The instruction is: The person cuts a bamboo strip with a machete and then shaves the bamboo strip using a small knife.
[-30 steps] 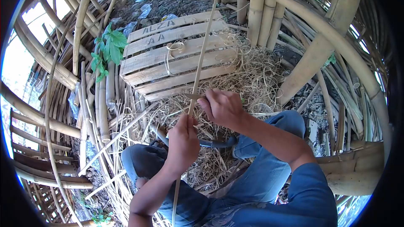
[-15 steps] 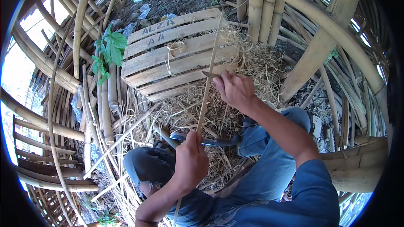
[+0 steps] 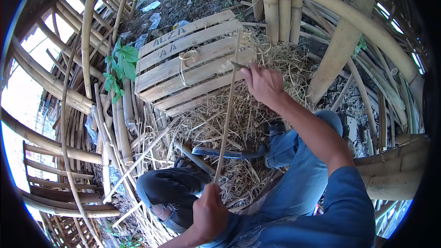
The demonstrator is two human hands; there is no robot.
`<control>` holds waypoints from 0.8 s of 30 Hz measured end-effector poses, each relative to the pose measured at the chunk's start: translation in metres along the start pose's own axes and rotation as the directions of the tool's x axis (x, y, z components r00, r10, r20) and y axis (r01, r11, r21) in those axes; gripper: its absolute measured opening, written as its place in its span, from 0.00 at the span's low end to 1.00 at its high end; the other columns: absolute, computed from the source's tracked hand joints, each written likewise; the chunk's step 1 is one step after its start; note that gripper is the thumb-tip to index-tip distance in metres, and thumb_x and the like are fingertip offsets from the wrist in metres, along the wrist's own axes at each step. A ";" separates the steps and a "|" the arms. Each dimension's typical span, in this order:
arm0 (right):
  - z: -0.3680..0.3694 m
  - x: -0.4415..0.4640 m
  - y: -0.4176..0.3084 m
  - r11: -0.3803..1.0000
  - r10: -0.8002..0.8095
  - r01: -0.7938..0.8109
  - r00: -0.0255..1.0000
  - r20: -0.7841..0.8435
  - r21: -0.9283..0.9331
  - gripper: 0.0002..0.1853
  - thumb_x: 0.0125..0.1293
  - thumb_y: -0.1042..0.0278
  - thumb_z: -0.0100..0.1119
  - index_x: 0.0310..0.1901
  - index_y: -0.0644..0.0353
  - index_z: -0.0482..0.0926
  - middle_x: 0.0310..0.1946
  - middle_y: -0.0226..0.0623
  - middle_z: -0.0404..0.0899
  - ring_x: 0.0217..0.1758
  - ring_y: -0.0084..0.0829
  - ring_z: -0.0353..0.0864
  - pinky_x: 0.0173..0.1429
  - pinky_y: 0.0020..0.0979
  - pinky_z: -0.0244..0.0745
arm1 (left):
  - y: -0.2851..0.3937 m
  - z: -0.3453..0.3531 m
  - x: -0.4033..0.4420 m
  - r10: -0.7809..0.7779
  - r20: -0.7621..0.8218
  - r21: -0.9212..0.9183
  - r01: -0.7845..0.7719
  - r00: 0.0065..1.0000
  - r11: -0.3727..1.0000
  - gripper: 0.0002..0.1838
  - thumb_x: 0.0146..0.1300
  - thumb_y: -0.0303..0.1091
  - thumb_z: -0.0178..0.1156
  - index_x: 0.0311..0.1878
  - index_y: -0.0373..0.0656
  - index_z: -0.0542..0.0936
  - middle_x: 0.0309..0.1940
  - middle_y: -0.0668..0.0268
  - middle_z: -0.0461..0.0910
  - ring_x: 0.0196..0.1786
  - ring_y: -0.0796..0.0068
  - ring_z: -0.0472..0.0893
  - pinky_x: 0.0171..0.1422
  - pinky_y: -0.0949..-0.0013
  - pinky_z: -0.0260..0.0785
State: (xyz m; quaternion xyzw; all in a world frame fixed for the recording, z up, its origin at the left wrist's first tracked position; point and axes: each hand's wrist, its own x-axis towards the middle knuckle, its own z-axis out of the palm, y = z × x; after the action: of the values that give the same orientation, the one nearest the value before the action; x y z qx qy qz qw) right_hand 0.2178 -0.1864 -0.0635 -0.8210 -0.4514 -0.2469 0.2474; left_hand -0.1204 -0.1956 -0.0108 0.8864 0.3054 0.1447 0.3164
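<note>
A long, thin bamboo strip point(image 3: 226, 126) slants up from my lap towards the wooden crate. My left hand point(image 3: 210, 213) is wrapped round its lower part, near my knee. Farther up, my right hand point(image 3: 266, 85) grips a small knife point(image 3: 238, 65); its handle is hidden in my fist, and the short blade lies across the strip. Behind the strip, between my legs, rests a machete point(image 3: 216, 153) with a dark handle. Pale curled shavings point(image 3: 243, 110) cover the ground below both hands.
A slatted wooden crate point(image 3: 183, 76) lies in front, with a curled shaving on it. Bamboo poles point(image 3: 278, 9) and a slanted post point(image 3: 337, 55) stand to the right. Loose bamboo pieces point(image 3: 121, 124) and a leafy green plant point(image 3: 125, 59) are at left.
My left hand has drawn the strip down towards my body. My right hand with the knife sits slightly higher along the strip, and the view has shifted a little.
</note>
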 end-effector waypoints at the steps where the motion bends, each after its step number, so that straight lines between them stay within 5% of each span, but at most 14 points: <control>1: -0.001 0.002 0.005 1.000 0.026 -0.026 1.000 0.017 -0.013 0.22 0.72 0.53 0.39 0.27 0.60 0.73 0.12 0.40 0.75 0.10 0.33 0.75 0.10 0.34 0.65 | -0.003 -0.002 -0.009 0.002 0.004 0.003 -0.002 1.000 1.000 0.05 0.67 0.24 0.48 0.33 0.37 0.70 0.16 0.56 0.71 0.18 0.60 0.75 0.24 0.66 0.65; 4: -0.002 0.003 0.014 0.997 0.060 -0.059 0.998 0.031 -0.051 0.22 0.73 0.52 0.38 0.28 0.59 0.73 0.11 0.39 0.75 0.10 0.33 0.75 0.10 0.34 0.65 | -0.008 -0.010 -0.033 0.005 0.070 0.037 -0.007 0.998 0.999 0.02 0.63 0.21 0.49 0.37 0.39 0.70 0.22 0.52 0.75 0.24 0.53 0.79 0.25 0.58 0.69; 6: 0.002 0.001 0.018 0.996 0.059 -0.056 0.998 0.035 -0.071 0.22 0.73 0.52 0.38 0.28 0.59 0.73 0.11 0.39 0.75 0.10 0.33 0.75 0.10 0.34 0.65 | -0.001 -0.015 -0.045 -0.261 0.110 0.013 0.261 0.959 0.965 0.03 0.65 0.26 0.49 0.39 0.40 0.72 0.23 0.55 0.74 0.26 0.52 0.75 0.31 0.59 0.67; 10: 0.011 0.001 0.027 0.986 0.140 -0.125 0.979 0.146 -0.112 0.24 0.73 0.49 0.35 0.29 0.59 0.73 0.13 0.40 0.76 0.11 0.33 0.76 0.11 0.34 0.66 | 0.014 -0.026 -0.056 -0.258 0.098 -0.015 0.261 0.961 0.965 0.02 0.64 0.24 0.49 0.37 0.42 0.71 0.24 0.49 0.72 0.29 0.43 0.74 0.32 0.55 0.67; 13: 0.028 0.007 0.049 0.938 0.347 -0.325 0.886 0.307 -0.125 0.27 0.74 0.47 0.31 0.31 0.60 0.75 0.17 0.43 0.78 0.15 0.34 0.78 0.15 0.35 0.69 | 0.011 -0.034 -0.066 -0.248 0.149 0.010 0.249 0.957 0.968 0.02 0.63 0.24 0.49 0.37 0.41 0.70 0.22 0.54 0.71 0.25 0.49 0.74 0.30 0.56 0.66; 14: 0.030 0.007 0.056 0.888 0.458 -0.436 0.808 0.371 -0.147 0.29 0.74 0.46 0.30 0.32 0.61 0.76 0.19 0.44 0.79 0.18 0.36 0.80 0.18 0.36 0.72 | 0.001 -0.032 -0.071 -0.210 0.130 -0.050 0.217 0.969 0.975 0.01 0.65 0.26 0.50 0.37 0.42 0.71 0.21 0.59 0.70 0.22 0.59 0.72 0.27 0.61 0.64; 15: 0.033 0.004 0.060 0.890 0.453 -0.435 0.809 0.375 -0.138 0.29 0.74 0.46 0.30 0.32 0.61 0.76 0.19 0.44 0.79 0.18 0.36 0.80 0.18 0.36 0.72 | -0.009 -0.030 -0.074 -0.173 0.105 -0.107 0.185 0.979 0.977 0.04 0.67 0.29 0.50 0.36 0.42 0.71 0.19 0.64 0.68 0.19 0.68 0.70 0.24 0.66 0.62; 17: 0.031 0.010 0.060 0.829 0.560 -0.533 0.792 0.243 -0.172 0.30 0.74 0.46 0.29 0.33 0.62 0.77 0.21 0.44 0.79 0.22 0.43 0.81 0.25 0.41 0.73 | -0.022 -0.031 -0.061 -0.226 0.131 -0.151 0.244 0.965 0.958 0.03 0.67 0.28 0.49 0.38 0.40 0.72 0.20 0.62 0.72 0.19 0.69 0.73 0.23 0.67 0.63; 19: 0.026 0.011 0.050 0.831 0.556 -0.548 0.816 0.158 -0.099 0.29 0.74 0.47 0.29 0.33 0.62 0.76 0.21 0.45 0.79 0.23 0.45 0.80 0.28 0.43 0.73 | -0.032 -0.030 -0.046 -0.290 0.154 -0.205 0.318 0.944 0.926 0.03 0.68 0.27 0.49 0.40 0.39 0.72 0.20 0.60 0.75 0.19 0.70 0.77 0.22 0.68 0.65; 21: 0.009 0.009 0.026 0.835 0.549 -0.549 0.832 0.080 -0.025 0.29 0.74 0.47 0.30 0.32 0.63 0.76 0.21 0.46 0.79 0.23 0.48 0.80 0.30 0.45 0.73 | -0.037 -0.029 -0.024 -0.464 0.290 -0.549 0.543 0.837 0.636 0.10 0.71 0.35 0.47 0.37 0.39 0.73 0.18 0.71 0.71 0.17 0.86 0.66 0.19 0.78 0.56; 24: -0.023 -0.014 -0.024 0.903 0.206 -0.245 0.968 0.144 0.353 0.25 0.73 0.51 0.36 0.27 0.60 0.73 0.16 0.43 0.75 0.19 0.42 0.78 0.24 0.41 0.72 | -0.033 -0.029 0.017 -0.484 0.374 -0.586 0.606 0.791 0.538 0.13 0.72 0.39 0.46 0.40 0.39 0.74 0.20 0.71 0.71 0.15 0.87 0.62 0.19 0.81 0.52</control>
State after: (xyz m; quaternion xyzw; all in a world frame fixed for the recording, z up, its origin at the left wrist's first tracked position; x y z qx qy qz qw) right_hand 0.1866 -0.1986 -0.0501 -0.8185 -0.4035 -0.0849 0.4000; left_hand -0.1352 -0.1514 -0.0092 0.5749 0.4641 0.0650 0.6707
